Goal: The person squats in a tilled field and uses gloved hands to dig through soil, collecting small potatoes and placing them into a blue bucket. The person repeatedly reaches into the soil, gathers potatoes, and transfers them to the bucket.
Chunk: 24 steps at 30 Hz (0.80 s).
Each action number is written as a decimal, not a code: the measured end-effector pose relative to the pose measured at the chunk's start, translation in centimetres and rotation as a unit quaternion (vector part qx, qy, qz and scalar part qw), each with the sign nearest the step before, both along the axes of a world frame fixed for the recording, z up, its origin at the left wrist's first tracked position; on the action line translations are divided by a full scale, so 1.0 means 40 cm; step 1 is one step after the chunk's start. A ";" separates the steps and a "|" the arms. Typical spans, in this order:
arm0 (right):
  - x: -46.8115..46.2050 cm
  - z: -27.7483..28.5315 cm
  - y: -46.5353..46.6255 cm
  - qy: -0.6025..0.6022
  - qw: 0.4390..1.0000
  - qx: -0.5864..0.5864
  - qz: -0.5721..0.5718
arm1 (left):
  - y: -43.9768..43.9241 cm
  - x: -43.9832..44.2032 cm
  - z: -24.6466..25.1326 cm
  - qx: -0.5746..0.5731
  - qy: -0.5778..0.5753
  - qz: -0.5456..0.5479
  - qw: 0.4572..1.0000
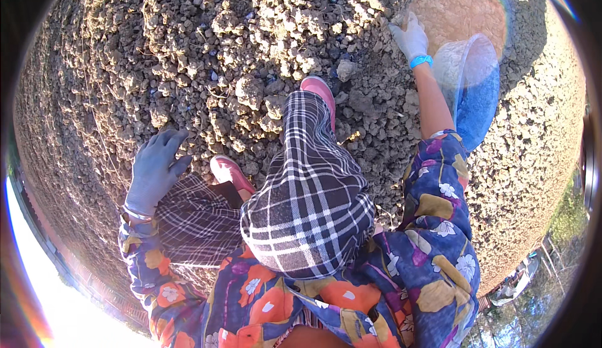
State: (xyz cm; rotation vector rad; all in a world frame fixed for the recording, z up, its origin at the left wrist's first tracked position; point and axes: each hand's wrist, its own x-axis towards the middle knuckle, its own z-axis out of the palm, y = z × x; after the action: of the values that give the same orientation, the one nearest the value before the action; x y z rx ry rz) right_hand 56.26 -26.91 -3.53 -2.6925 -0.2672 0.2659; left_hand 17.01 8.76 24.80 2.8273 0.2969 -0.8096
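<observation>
My left hand, in a grey-blue work glove, is above the soil beside my left knee. Its fingers lie close together and its thumb stands apart, with nothing visible in it. My right hand, gloved too and with a bright blue band at the wrist, reaches down to the cloddy soil. Lens glare washes over its fingertips, so whether they hold anything cannot be made out. Just right of that forearm a blue plastic basin is tilted on its side or held at an angle; its contents are not visible.
Pink shoes and checked trousers show my legs bent low over the ground. Small bluish pieces lie scattered among the clods. A thin line runs along the soil at left. Plants border the field at right.
</observation>
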 end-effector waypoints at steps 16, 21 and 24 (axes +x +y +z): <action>-0.291 0.006 0.234 -0.030 0.960 -0.104 0.258 | 0.023 0.027 -0.015 0.006 0.043 0.014 0.999; -0.029 0.072 0.207 -0.237 0.962 0.019 0.135 | 0.010 0.019 -0.009 -0.027 0.030 -0.004 0.999; 0.170 0.017 0.218 -0.125 0.963 -0.154 0.183 | 0.010 0.040 0.004 -0.027 0.027 -0.012 0.999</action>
State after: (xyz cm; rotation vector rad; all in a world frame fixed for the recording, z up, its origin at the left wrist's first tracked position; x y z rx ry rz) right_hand 63.08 -18.20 -2.83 -2.9684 -0.8700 0.0756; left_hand 18.62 9.16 24.94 2.7686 0.2449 -0.8859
